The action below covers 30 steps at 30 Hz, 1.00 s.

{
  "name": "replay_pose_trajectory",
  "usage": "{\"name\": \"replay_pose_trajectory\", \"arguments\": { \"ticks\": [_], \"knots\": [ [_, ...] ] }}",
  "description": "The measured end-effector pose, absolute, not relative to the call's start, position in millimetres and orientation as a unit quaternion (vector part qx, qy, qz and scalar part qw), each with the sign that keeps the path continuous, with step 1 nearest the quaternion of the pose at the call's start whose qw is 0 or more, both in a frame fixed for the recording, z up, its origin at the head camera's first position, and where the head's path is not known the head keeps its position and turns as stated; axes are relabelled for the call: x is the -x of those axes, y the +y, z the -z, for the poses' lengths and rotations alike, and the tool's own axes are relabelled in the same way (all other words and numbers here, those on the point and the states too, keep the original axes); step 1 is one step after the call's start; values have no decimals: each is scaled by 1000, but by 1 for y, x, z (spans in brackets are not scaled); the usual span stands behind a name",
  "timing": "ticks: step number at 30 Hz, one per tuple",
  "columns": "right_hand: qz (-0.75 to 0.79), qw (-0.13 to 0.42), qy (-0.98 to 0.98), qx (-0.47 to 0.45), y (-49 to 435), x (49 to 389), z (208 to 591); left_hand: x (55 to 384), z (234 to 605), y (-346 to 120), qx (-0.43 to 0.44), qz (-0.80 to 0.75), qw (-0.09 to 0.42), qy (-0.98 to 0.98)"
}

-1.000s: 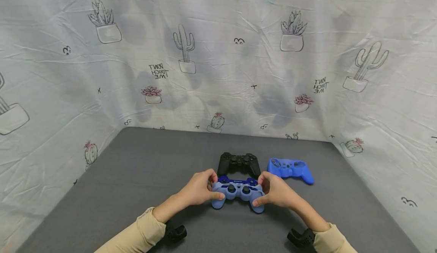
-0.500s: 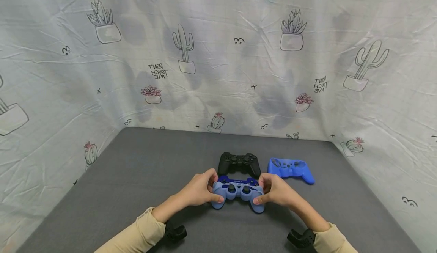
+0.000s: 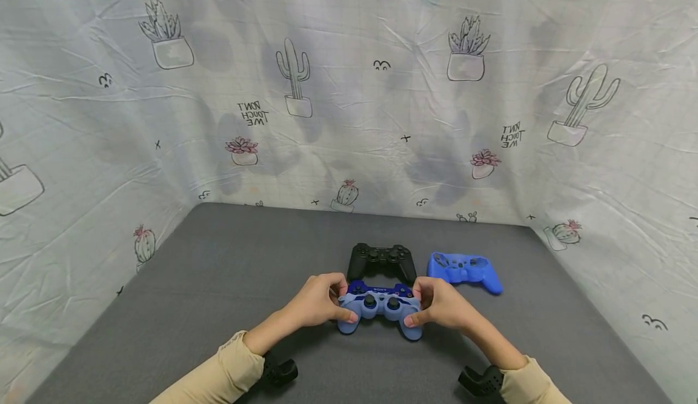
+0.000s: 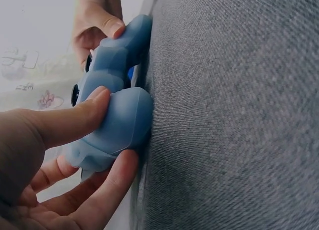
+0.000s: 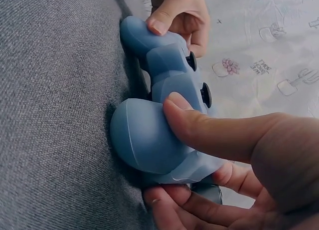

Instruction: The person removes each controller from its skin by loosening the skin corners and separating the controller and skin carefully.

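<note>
A dark blue game controller point(image 3: 380, 289) sits partly inside a light blue silicone cover point(image 3: 382, 307), its upper edge bare and two black thumbsticks sticking up through the cover. My left hand point(image 3: 319, 301) grips the left side, thumb on top of the covered handle point(image 4: 130, 113) and fingers around the outer side. On the other side my right hand point(image 3: 444, 307) holds the right handle point(image 5: 144, 132) the same way, thumb pressing its top. In both wrist views the handles are right at the grey cloth surface.
Just behind lies a black game controller point(image 3: 382, 258). A bright blue silicone controller cover point(image 3: 463, 271) lies to its right. The grey tabletop point(image 3: 262, 240) reaches back to a hanging sheet point(image 3: 349, 119) printed with cacti.
The fingers of my left hand have shifted slightly down at the controller's upper left side. My right hand and the other things stay where they were.
</note>
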State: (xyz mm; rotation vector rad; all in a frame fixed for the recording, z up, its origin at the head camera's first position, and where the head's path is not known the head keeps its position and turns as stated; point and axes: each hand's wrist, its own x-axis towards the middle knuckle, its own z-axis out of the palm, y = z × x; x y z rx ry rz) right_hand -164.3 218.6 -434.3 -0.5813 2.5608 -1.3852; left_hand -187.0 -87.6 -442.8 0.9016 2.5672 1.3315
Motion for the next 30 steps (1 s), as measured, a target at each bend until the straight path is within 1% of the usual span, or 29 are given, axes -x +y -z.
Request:
{"name": "replay_pose_trajectory", "arguments": {
  "ticks": [7,10,13,15,17,20,25,30],
  "knots": [
    [446,97,871,184,222,162,433,183,440,-84,-297,-404,63,863],
    [421,94,884,183,222,161,429,180,438,-81,-297,-384,55,872],
    [384,66,904,178,221,158,422,177,436,-78,-298,-356,35,885],
    [364,31,914,174,219,156,417,175,433,-76,-305,-332,16,892],
    [356,-3,918,174,216,155,414,174,431,-74,-321,-298,0,899],
    [351,-26,916,193,211,154,413,174,429,-73,-354,-255,-8,900],
    [338,-17,905,256,204,160,412,179,428,-68,-403,-223,-16,887],
    [330,-2,897,295,202,167,411,188,429,-62,-435,-248,-22,865]
  ]
}}
